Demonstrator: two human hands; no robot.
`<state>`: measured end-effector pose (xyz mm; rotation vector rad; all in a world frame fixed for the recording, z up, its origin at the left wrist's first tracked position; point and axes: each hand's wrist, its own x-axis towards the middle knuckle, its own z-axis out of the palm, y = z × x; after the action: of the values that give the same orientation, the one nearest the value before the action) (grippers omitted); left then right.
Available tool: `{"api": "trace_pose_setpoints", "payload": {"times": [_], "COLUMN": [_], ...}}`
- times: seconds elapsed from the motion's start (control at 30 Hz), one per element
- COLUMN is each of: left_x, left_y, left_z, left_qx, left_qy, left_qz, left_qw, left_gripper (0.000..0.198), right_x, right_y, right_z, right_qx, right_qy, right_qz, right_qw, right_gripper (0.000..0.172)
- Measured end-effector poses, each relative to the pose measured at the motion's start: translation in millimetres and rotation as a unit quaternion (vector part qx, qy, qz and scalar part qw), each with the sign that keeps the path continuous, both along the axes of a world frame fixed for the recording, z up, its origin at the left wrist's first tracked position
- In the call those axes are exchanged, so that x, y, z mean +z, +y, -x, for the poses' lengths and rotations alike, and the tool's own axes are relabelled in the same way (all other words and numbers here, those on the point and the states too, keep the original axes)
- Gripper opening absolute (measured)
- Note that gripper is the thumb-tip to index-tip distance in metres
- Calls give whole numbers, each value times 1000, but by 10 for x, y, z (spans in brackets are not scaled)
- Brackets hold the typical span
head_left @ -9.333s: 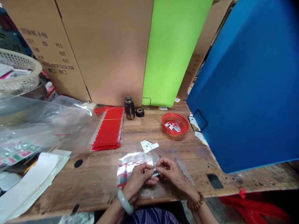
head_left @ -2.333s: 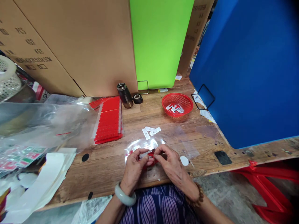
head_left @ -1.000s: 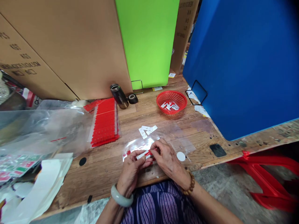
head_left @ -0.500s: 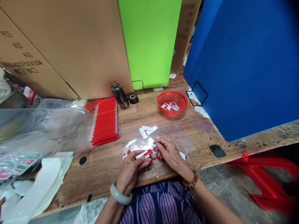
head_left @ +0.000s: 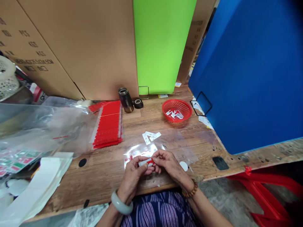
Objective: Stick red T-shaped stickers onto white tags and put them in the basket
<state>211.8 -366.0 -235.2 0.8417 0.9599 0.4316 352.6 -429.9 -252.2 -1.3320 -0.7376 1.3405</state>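
My left hand (head_left: 133, 176) and my right hand (head_left: 167, 164) meet over the near edge of the wooden table (head_left: 109, 176). Both pinch a small red and white strip (head_left: 145, 162) between their fingertips. Under the hands lies a clear plastic sheet (head_left: 139, 150) with small red pieces on it. A few white tags (head_left: 150, 136) lie just beyond that sheet. A white round sticker (head_left: 183, 165) rests on the table to the right of my right hand.
A red basket (head_left: 176, 110) with red and white pieces sits at the back right. A stack of red sheets (head_left: 107, 126), a dark metal cup (head_left: 125, 100) and a tape roll (head_left: 138, 103) stand behind. Clear bags (head_left: 42, 126) and white paper strips (head_left: 35, 189) fill the left. Cardboard, green and blue boards wall the table.
My right hand has drawn in against my left, so both now pinch the red and white strip close together. The camera view has shifted a little.
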Motion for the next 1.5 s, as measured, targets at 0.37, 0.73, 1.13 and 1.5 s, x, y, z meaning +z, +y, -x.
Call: {"api": "trace_pose_setpoints", "payload": {"times": [0.37, 0.73, 1.13, 1.5], "left_x": [-46, -321, -333, -194], "left_y": [31, 70, 66, 96], "left_z": [-13, -39, -55, -35], "left_qx": [-13, 46, 63, 69], "left_qy": [-9, -20, -15, -68], "left_qz": [1, 37, 40, 72], "left_qw": [1000, 998, 997, 993], "left_gripper": [40, 31, 28, 31], "right_x": [-46, 39, -300, -8], "right_y": [85, 611, 881, 549], "right_z": [-173, -879, -609, -363], "right_qx": [14, -185, -79, -36], "right_qy": [-37, -140, -422, -432], "right_qz": [19, -83, -37, -112], "right_qw": [999, 969, 902, 894], "right_gripper": [29, 31, 11, 11]}}
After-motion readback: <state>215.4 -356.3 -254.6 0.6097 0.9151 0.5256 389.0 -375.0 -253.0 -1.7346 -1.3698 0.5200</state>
